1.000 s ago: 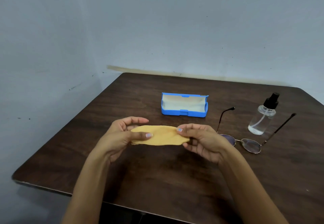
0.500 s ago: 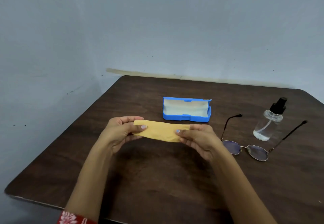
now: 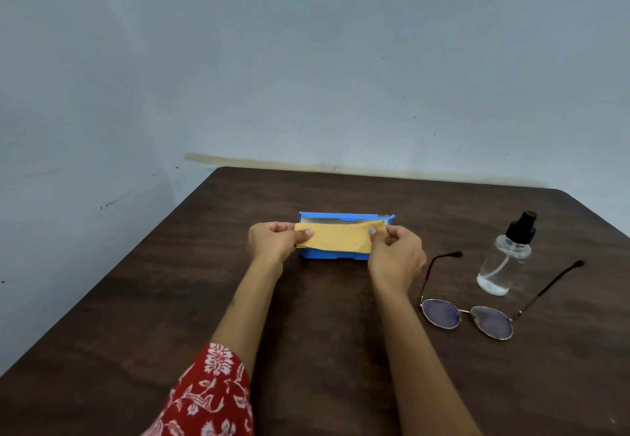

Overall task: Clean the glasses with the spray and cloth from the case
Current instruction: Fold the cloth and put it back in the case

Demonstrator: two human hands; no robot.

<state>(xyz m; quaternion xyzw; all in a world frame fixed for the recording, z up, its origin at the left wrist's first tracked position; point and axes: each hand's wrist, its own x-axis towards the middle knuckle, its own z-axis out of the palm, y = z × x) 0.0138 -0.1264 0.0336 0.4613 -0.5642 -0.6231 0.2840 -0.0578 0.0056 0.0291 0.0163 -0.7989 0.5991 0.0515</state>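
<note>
Hands, two of them, stretched one folded yellow microfibre cloth over one open blue plastic glasses case on the dark wooden table; the left hand pinched the cloth's left end between thumb and curled fingers; the right hand pinched its right end likewise; the case's pale lining showed above the cloth, its contents hidden; one pair of round metal-framed glasses lay unfolded to the right; one clear spray bottle with a black nozzle stood between the temples, a little liquid at its base; one red floral sleeve covered the left upper arm.
</note>
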